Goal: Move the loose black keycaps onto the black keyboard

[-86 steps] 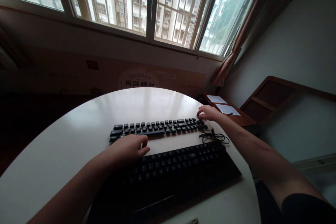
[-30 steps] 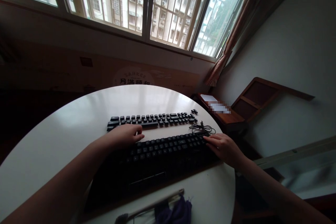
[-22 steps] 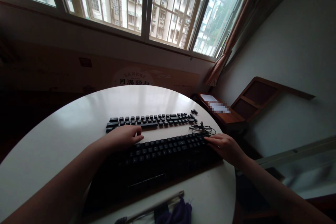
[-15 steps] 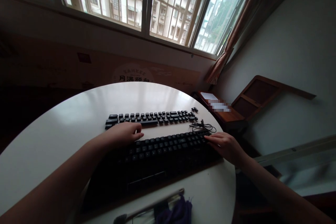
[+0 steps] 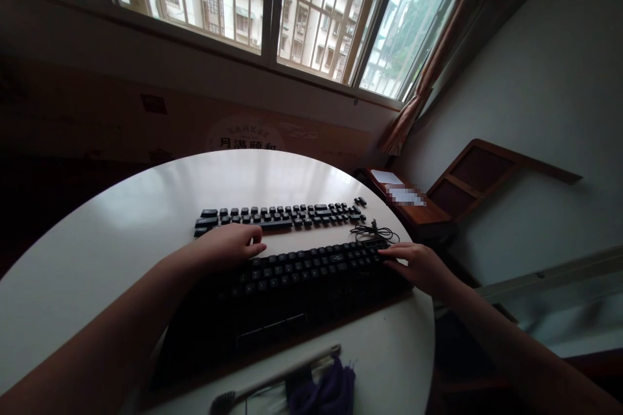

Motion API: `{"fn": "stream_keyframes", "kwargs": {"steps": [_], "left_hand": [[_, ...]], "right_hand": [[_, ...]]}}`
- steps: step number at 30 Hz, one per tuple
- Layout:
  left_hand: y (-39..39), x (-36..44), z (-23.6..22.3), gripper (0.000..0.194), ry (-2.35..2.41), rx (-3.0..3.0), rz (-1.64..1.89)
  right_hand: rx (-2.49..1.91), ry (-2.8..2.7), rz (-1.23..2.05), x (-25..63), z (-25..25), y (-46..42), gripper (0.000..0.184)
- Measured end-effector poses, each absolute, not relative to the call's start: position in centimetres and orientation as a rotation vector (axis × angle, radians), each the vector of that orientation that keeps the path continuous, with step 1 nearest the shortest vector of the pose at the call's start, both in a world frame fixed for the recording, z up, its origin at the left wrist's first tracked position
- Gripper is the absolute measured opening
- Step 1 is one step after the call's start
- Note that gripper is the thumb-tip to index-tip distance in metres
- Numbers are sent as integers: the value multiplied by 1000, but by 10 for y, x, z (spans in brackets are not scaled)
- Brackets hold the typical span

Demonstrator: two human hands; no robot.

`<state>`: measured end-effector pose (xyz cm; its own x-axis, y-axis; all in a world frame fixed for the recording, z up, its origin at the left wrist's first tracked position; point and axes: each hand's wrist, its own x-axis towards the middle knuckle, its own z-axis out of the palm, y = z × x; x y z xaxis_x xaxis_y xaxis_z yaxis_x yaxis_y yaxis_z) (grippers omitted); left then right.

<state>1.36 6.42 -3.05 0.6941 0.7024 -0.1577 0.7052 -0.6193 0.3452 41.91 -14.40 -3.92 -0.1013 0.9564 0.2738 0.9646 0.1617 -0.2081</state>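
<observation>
A black keyboard point(image 5: 292, 272) lies at a slant on the white round table, with keycaps on its rear rows; its front part is too dark to make out well. My left hand point(image 5: 232, 243) rests at its rear left edge, fingers curled inward, their tips partly hidden. Over the keyboard's right end is my right hand point(image 5: 413, 262), its fingers stretched out, fingertips touching the keys there and thumb apart. Behind the keyboard, loose black keycaps point(image 5: 285, 214) stand in rows. The coiled cable point(image 5: 374, 232) sits between these rows and the keyboard's right end.
A brush with a grey handle point(image 5: 282, 376) and a purple cloth point(image 5: 326, 389) lie near the front edge of the table point(image 5: 121, 227). Right of the table stands a brown wooden chair point(image 5: 413, 211) with papers point(image 5: 387, 177) on it. A barred window point(image 5: 321, 19) is behind.
My right hand's fingers have spread a little, with the thumb lower and apart from the forefinger. My left hand stays in place. The view has shifted very slightly.
</observation>
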Motion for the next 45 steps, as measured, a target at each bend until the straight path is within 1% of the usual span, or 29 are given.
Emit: {"fn": "stream_keyframes", "kwargs": {"steps": [4,10,18,23,25,27,29,31,36,39,45], "left_hand": [[65,14,-31,38,1105,2517,-24],[66,14,-32,37,1104,2538,-33],[65,14,-32,38,1108,2524,-36],[65,15,-31,37,1111,2522,-43],[65,15,-30,37,1121,2520,-46],[64,15,-30,37,1127,2517,-50],[63,15,-29,37,1123,2512,-54],[63,15,-29,37,1115,2508,-59],[61,17,-26,37,1119,2526,-75],[59,18,-24,38,1138,2527,-82],[56,17,-22,38,1145,2537,-72]], "right_hand": [[-1785,-1919,129,426,-41,-143,26],[-1767,-1909,148,424,-45,-148,26],[-1854,-2056,-32,422,-42,-144,27],[-1906,-2178,-146,415,-30,-141,26],[-1912,-2296,-224,409,-24,-142,31],[-1905,-2417,-361,402,-22,-146,43],[-1903,-2471,-521,397,-25,-153,56],[-1895,-2473,-624,394,-35,-161,61],[-1900,-2428,-651,397,-57,-173,70],[-1903,-2317,-625,400,-56,-176,71],[-1867,-2225,-601,396,-52,-174,63]]}}
